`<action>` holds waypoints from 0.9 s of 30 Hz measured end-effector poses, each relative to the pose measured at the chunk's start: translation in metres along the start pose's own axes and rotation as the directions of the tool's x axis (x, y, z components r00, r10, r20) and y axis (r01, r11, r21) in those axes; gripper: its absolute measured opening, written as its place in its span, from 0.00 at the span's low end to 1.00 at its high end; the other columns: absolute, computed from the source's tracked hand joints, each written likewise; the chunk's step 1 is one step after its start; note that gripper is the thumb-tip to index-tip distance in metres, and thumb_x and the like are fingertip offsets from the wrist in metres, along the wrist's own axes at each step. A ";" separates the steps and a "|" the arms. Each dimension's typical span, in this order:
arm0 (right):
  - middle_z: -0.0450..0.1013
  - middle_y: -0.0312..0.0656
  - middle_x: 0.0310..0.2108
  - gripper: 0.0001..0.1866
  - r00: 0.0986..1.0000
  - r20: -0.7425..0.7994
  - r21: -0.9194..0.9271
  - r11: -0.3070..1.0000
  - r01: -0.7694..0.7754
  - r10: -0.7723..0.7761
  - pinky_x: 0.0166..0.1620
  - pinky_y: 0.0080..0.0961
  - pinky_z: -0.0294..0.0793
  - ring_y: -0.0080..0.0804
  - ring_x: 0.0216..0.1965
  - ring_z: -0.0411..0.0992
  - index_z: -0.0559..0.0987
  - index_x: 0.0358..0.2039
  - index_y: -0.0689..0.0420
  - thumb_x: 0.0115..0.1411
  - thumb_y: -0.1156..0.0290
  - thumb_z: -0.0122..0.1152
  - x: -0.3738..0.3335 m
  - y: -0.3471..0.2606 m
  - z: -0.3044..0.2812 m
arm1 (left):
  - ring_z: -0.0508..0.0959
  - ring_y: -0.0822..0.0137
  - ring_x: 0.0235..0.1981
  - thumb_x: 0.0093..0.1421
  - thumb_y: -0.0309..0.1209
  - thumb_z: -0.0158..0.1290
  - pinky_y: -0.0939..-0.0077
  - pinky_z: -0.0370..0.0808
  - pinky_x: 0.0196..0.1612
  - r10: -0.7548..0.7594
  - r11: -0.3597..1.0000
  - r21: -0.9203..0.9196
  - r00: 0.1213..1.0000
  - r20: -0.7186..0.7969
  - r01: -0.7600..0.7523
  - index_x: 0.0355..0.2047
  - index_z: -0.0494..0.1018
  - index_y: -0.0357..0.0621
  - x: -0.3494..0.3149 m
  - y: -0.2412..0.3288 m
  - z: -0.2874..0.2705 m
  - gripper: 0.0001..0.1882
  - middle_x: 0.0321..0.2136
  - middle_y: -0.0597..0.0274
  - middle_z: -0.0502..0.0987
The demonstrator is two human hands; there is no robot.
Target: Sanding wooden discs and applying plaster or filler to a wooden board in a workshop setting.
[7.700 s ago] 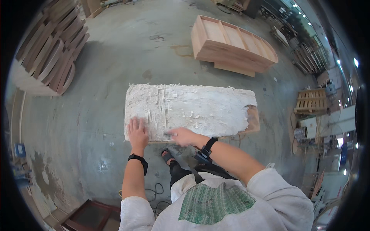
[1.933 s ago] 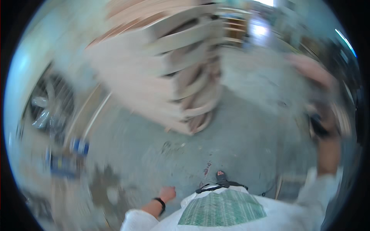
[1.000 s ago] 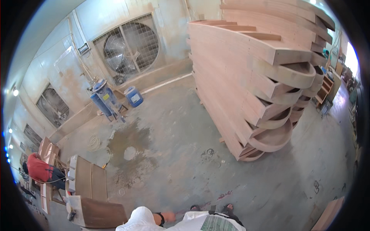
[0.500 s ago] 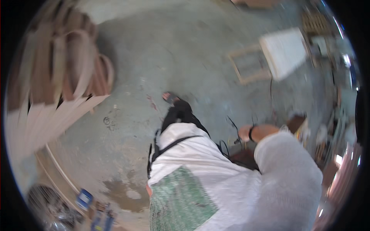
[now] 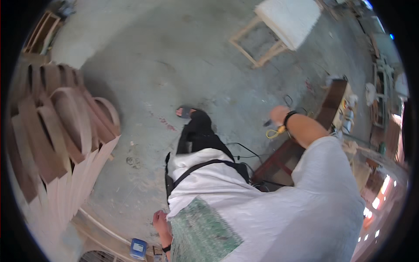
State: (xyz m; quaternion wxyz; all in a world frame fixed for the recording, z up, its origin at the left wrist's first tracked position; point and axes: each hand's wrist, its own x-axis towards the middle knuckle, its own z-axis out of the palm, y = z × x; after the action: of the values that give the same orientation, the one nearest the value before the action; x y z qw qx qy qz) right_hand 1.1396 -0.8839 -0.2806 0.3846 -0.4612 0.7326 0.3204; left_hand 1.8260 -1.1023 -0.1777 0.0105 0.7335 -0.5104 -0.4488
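Note:
My right hand (image 5: pixel 278 114), with a black band at the wrist, is held out to the right above the floor. Its fingers are curled, and a small dark grey piece (image 5: pixel 267 123) shows beside them, too blurred to name. Just under that wrist a loop of yellow cord (image 5: pixel 275 132) shows; whether the hand holds it I cannot tell. My left hand (image 5: pixel 160 219) hangs low by my left side, its fingers loosely curled with nothing visible in them. Beside it is my white top with a green woven patch (image 5: pixel 205 231).
Stacked curved wooden pieces (image 5: pixel 56 126) stand at the left. A wooden frame with a white padded panel (image 5: pixel 290 22) lies at the far right. Black cables (image 5: pixel 244 150) and a reddish-brown bench (image 5: pixel 279 161) are right of my legs. A blue container (image 5: pixel 138 248) sits at the lower left.
My view has turned and moved, so the padded frame sits farther up and left. My left hand has come into sight. The yellow cord now shows beneath my right wrist.

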 end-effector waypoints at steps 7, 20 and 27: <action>0.79 0.45 0.36 0.13 0.764 -0.640 -0.229 0.969 -0.091 -0.079 0.39 0.38 0.77 0.41 0.40 0.79 0.84 0.39 0.51 0.60 0.66 0.53 0.021 0.082 -0.132 | 0.82 0.66 0.30 0.62 0.40 0.53 0.70 0.77 0.37 0.056 0.997 0.049 0.984 0.168 -0.065 0.38 0.78 0.39 0.049 -0.055 0.043 0.15 0.28 0.56 0.82; 0.78 0.53 0.34 0.17 -0.170 -0.985 -0.171 0.049 0.984 -0.032 0.42 0.38 0.75 0.51 0.40 0.77 0.80 0.36 0.59 0.46 0.86 0.51 -0.094 -0.335 -0.515 | 0.82 0.64 0.30 0.60 0.35 0.54 0.71 0.78 0.34 -0.007 0.982 -0.190 0.995 -0.099 -0.012 0.39 0.76 0.34 -0.012 -0.251 0.080 0.15 0.27 0.51 0.81; 0.77 0.53 0.31 0.19 -0.068 -0.470 -0.732 0.345 0.588 -0.880 0.38 0.50 0.74 0.54 0.37 0.76 0.74 0.51 0.55 0.58 0.73 0.55 -0.158 -0.373 -0.587 | 0.82 0.63 0.26 0.60 0.33 0.54 0.70 0.77 0.28 -0.366 0.805 -0.521 0.929 -0.062 0.283 0.38 0.76 0.31 -0.035 -0.121 0.126 0.14 0.27 0.53 0.81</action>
State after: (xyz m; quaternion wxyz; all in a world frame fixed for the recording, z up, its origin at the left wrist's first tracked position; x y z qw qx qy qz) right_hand 1.3703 -1.4374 0.1054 0.0113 -0.9232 0.3684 -0.1086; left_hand 1.8285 -0.9626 -0.2874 0.1652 0.8149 -0.2397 -0.5012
